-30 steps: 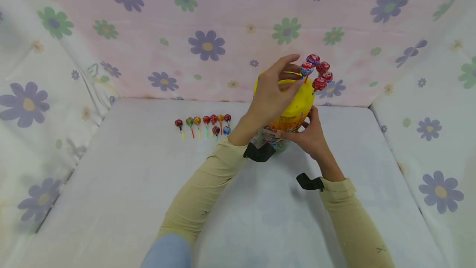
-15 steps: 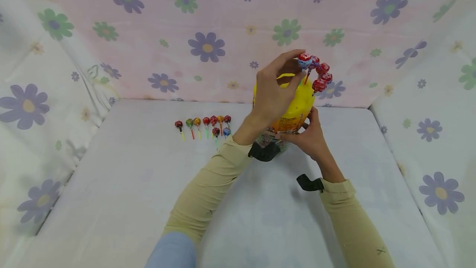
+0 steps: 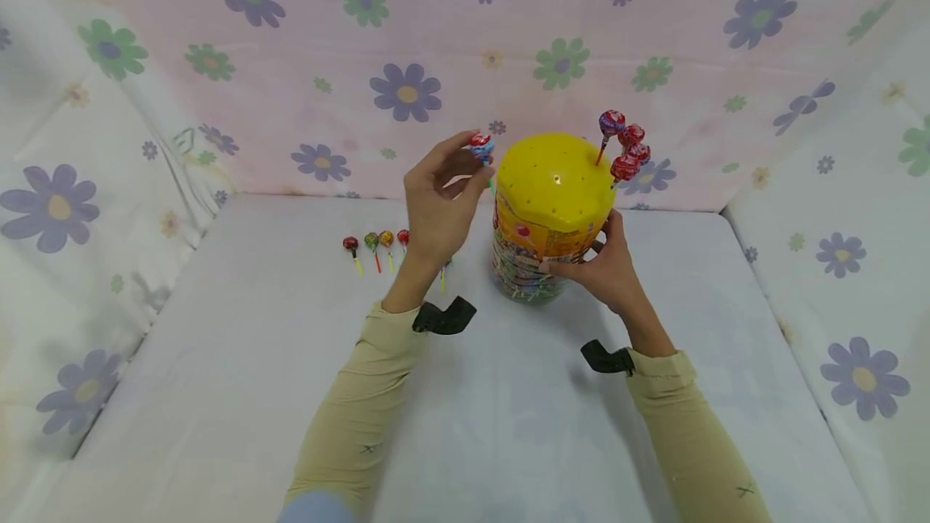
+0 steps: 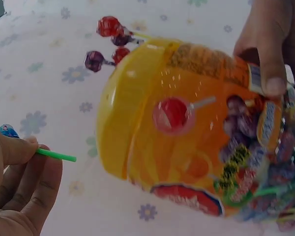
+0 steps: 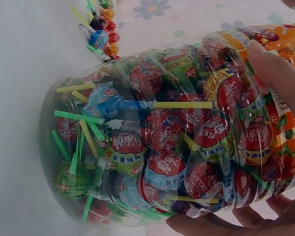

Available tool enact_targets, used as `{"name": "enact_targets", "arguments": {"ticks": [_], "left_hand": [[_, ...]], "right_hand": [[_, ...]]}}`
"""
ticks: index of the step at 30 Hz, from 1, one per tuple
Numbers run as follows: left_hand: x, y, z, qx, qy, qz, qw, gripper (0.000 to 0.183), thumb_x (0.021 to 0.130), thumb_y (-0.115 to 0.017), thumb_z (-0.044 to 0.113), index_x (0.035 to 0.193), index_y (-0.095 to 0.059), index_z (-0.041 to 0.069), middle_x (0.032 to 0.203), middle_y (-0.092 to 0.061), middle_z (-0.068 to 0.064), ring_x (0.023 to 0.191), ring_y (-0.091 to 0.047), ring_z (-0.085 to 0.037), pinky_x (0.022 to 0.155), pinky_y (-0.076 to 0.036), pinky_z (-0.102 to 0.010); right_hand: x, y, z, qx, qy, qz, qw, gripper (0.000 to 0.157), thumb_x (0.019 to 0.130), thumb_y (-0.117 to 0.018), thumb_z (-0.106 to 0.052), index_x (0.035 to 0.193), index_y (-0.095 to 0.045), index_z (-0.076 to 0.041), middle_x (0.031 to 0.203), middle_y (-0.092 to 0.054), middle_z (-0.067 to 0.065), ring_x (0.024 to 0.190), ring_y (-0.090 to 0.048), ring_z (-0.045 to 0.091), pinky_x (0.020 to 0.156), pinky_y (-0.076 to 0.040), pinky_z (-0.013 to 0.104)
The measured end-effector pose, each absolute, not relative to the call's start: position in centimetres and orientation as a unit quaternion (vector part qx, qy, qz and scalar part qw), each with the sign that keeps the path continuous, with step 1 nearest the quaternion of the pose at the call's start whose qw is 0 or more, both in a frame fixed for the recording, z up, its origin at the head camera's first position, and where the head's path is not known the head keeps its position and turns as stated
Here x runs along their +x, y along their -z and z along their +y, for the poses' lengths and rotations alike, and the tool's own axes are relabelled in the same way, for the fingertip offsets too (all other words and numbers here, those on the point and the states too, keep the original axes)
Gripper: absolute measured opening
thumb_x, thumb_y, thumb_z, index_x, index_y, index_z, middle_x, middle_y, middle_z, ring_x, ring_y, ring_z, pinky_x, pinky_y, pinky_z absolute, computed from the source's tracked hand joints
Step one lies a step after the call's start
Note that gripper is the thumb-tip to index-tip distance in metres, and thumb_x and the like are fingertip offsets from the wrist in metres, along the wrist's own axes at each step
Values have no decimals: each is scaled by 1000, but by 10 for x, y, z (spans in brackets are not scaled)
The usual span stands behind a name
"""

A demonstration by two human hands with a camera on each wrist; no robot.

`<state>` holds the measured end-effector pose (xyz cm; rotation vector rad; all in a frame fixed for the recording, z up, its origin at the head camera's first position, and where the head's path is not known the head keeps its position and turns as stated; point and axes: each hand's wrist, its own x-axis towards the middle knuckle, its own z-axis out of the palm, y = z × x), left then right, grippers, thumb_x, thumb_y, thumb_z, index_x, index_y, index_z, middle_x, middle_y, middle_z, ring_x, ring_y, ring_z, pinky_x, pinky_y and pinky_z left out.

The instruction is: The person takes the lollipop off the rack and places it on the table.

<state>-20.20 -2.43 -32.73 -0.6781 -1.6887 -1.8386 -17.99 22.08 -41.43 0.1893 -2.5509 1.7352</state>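
Observation:
Left of the jar, my left hand (image 3: 443,204) pinches a blue-and-red wrapped lollipop (image 3: 482,148); its green stick (image 4: 56,155) points toward the jar in the left wrist view. My right hand (image 3: 606,265) grips the side of a large clear jar (image 3: 526,273) packed with wrapped lollipops. An orange printed label (image 4: 196,123) wraps its upper part. The jar's yellow lid (image 3: 555,176) has small holes around its edge. Several lollipops stand by their sticks along the lid's right edge, among them a purple-red one (image 3: 612,123) and a red one (image 3: 625,167).
A row of loose lollipops (image 3: 387,240) lies on the white tabletop (image 3: 254,329) left of the jar, partly hidden behind my left hand. A pink flowered cloth (image 3: 450,39) hangs behind the table, and similar cloth walls rise at both sides.
My left hand has closed on the blue-and-red lollipop at the lid, then moved left with it, away from the jar. The right hand keeps its grip on the jar.

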Motion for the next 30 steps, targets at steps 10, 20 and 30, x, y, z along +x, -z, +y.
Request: {"name": "enact_targets", "arguments": {"ticks": [10, 20, 30], "left_hand": [[-197, 379, -83, -161, 688, -664, 243, 39, 86, -74, -10, 125, -66, -8, 94, -71, -23, 81, -72, -12, 73, -62, -24], [-188, 451, -113, -2, 651, -749, 122, 43, 89, -74, -2, 130, -63, -7, 104, -70, -30, 74, -69, -4, 68, -63, -27], [-194, 482, -124, 56, 521, -850, 53, 42, 89, -75, 4, 127, -64, -9, 101, -73, -27, 88, -75, -36, 76, -63, -38]], "right_hand": [[-179, 414, 219, 58, -562, -825, 26, 103, 81, -88, -16, 155, -18, -14, 151, -35, 15, 142, -35, 32, 117, -35, 61], [-178, 412, 220, 52, -559, -827, 20, 105, 81, -88, -14, 157, -15, -16, 154, -33, 15, 144, -34, 32, 118, -34, 60], [-175, 403, 216, 50, -559, -828, 14, 102, 82, -86, -12, 156, -16, -12, 153, -33, 18, 144, -33, 35, 118, -34, 61]]}}
